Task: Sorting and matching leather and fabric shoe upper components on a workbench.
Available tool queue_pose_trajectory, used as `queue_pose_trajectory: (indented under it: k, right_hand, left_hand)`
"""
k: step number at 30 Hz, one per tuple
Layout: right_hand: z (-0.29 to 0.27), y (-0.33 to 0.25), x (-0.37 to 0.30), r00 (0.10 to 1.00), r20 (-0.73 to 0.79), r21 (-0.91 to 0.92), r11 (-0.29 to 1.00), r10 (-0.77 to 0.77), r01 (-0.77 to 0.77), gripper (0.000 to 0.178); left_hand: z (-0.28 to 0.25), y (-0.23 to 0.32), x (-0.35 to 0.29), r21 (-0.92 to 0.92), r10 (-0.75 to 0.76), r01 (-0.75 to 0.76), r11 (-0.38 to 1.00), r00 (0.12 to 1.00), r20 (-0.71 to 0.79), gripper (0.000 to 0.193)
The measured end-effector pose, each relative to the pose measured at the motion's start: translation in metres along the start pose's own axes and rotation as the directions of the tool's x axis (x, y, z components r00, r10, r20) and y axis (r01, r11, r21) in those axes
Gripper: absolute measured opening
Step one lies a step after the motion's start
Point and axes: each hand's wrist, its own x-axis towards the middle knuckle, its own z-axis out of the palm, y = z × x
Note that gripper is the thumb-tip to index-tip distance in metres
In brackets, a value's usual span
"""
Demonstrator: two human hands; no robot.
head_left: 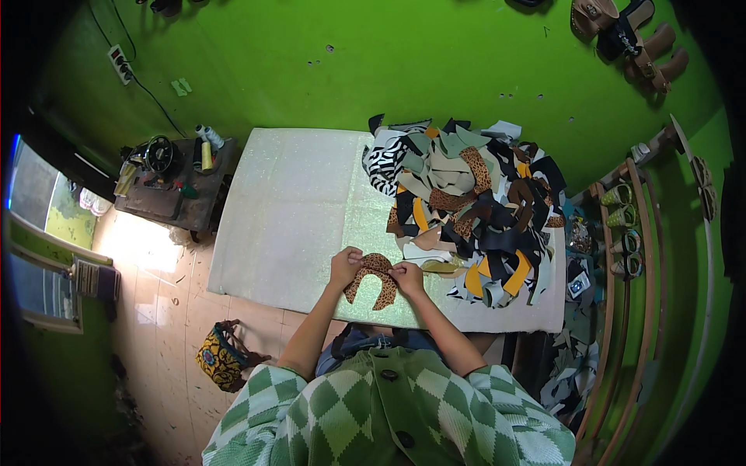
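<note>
Between my two hands is a curved, arch-shaped scrap of leopard-print material (378, 262), its two ends pointing toward me, just above the pale table near its front edge. My left hand (346, 268) pinches it at the upper left, fingers curled. At the right side of the arch, my right hand (406, 277) grips its edge between thumb and fingers. Just beyond my right hand begins a large heap of cut scraps (458, 194) in black, grey-green, orange, zebra and leopard print.
The pale shiny sheet (287, 202) covers the table. A sewing machine (161, 155) with thread spools stands on a small table at the left. A patterned bag (220, 356) rests on the tiled floor. At the right, a wooden rack (608, 311) holds sandals (624, 242).
</note>
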Motion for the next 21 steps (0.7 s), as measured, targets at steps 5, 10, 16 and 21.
queue_pose_trajectory:
  k: [5, 10, 16, 21]
  right_hand:
    - [-0.0023, 0.0015, -0.008, 0.999, -0.03, 0.042, 0.999, 0.029, -0.027, 0.018]
    - [0.0003, 0.0, -0.0073, 0.993, -0.088, 0.004, 0.997, 0.072, -0.072, 0.017]
    - [0.005, 0.0057, -0.0015, 0.988, -0.136, -0.042, 0.996, 0.075, -0.081, 0.017]
    - [0.006, 0.0076, 0.0004, 0.983, -0.173, -0.09, 0.993, 0.062, -0.078, 0.019]
  left_hand:
    - [-0.0055, 0.0031, 0.0033, 0.011, -0.084, 0.084, 0.996, 0.996, 0.029, 0.025]
    - [-0.0078, 0.0063, 0.0008, 0.038, -0.094, 0.093, 0.995, 0.995, 0.021, 0.027]
    - [-0.0032, 0.0006, 0.0002, 0.056, -0.032, 0.034, 0.998, 0.999, -0.043, 0.029]
    - [-0.0022, -0.002, -0.0016, 0.138, -0.007, 0.02, 0.99, 0.996, -0.094, 0.029]
